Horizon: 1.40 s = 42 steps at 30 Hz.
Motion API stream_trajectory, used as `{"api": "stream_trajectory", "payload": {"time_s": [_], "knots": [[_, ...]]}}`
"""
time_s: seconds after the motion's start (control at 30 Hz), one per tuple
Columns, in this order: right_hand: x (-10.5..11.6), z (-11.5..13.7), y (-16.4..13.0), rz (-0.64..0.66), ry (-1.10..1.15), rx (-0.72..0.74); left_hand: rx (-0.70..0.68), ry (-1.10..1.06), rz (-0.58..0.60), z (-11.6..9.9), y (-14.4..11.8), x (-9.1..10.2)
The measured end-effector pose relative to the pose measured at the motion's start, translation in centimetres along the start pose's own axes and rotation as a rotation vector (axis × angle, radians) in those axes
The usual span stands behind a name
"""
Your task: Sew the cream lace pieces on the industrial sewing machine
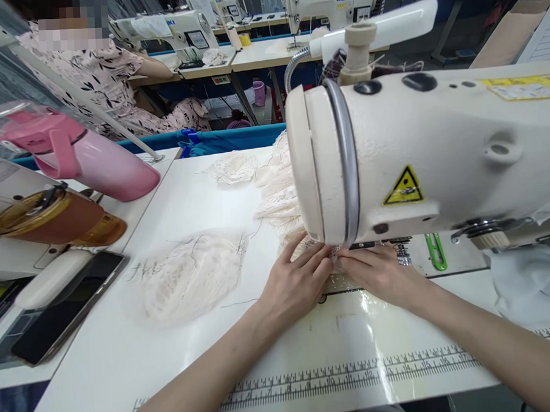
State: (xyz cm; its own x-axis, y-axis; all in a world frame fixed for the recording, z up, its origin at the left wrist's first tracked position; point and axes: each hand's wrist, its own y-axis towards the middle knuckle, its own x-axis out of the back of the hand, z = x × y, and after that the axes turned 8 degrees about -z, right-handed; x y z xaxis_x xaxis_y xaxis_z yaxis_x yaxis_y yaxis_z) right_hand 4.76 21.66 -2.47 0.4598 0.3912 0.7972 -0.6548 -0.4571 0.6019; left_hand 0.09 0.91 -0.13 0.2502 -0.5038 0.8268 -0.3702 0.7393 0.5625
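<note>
A white sewing machine [413, 145] stands over the work, its head hiding the needle from me. Just under that head, my left hand [300, 278] presses pale lace fabric [279, 200], with thumb and forefinger drawn together at its edge. My right hand [378, 274] meets it from the other side, its fingers closed on the same lace beside the presser foot area; its fingertips are partly covered. The lace runs back in gathered folds behind the machine head. To the left, a separate pale lace piece [191, 276] with loose threads lies flat on the table [263, 358].
At the left are a pink bottle [99, 153], an amber cup [57, 218] and a black phone [67, 306]. A green clip-like piece [435, 252] sits on the machine bed. A ruler strip [337, 378] lines the front edge. Another person [92, 86] sits beyond, near other sewing machines.
</note>
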Motion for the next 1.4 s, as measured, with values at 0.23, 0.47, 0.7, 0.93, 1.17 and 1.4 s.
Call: {"api": "stream_trajectory", "payload": {"time_s": [0.23,0.47,0.7,0.93,1.17,1.4], "knots": [[0.8,0.8,0.7,-0.018,0.223,0.082,0.057,-0.096,-0.040,-0.1,-0.5,0.6],[1.2,0.8,0.7,-0.002,0.228,0.049,-0.084,-0.011,-0.121,-0.1,-0.4,0.9],[1.6,0.8,1.2,-0.061,0.229,0.118,-0.121,0.041,-0.121,-0.1,-0.5,1.1],[1.4,0.4,0.4,-0.021,0.251,0.159,-0.134,-0.100,0.008,0.0,-0.6,0.7],[0.7,0.9,0.0,-0.017,0.228,0.144,-0.029,-0.103,0.170,0.6,-1.0,-0.2],[0.0,1.0,0.0,-0.003,0.191,0.173,-0.057,-0.116,0.188,1.7,-0.5,0.5]]}}
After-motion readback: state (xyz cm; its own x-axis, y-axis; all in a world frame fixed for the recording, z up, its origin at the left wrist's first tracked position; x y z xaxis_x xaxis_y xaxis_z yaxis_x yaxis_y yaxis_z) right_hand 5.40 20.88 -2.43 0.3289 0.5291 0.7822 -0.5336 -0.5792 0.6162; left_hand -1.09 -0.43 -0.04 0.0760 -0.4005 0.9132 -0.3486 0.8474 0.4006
